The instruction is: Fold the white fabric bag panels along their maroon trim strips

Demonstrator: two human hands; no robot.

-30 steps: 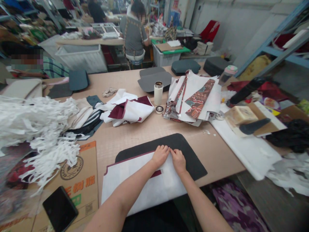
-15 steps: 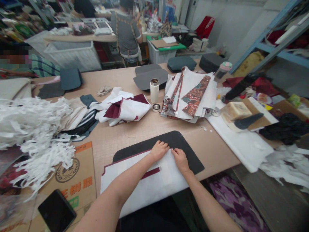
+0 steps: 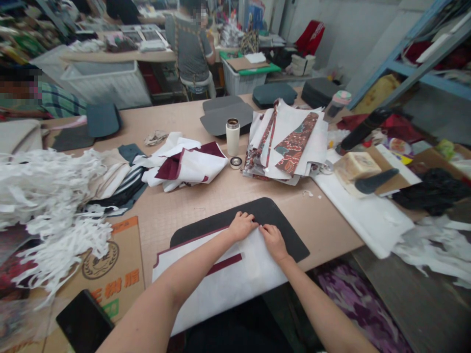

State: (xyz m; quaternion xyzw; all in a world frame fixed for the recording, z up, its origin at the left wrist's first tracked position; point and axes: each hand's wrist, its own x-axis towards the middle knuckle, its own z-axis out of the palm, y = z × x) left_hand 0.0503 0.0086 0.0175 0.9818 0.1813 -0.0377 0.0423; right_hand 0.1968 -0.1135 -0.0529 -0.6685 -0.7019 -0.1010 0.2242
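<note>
Both bare forearms come up from the bottom of the view and slant inward, so that the two hands nearly meet just right of centre. The left forearm point(image 3: 184, 284) makes the longer diagonal, its wrist fairly straight, the back of the left hand point(image 3: 242, 226) turned upward and its fingers bent forward and down. The right forearm point(image 3: 316, 299) leans in the other way, the right hand point(image 3: 273, 240) pointing up and to the left with its fingers curled. The fingertips sit close together, though whether either hand pinches is hard to tell from this angle
</note>
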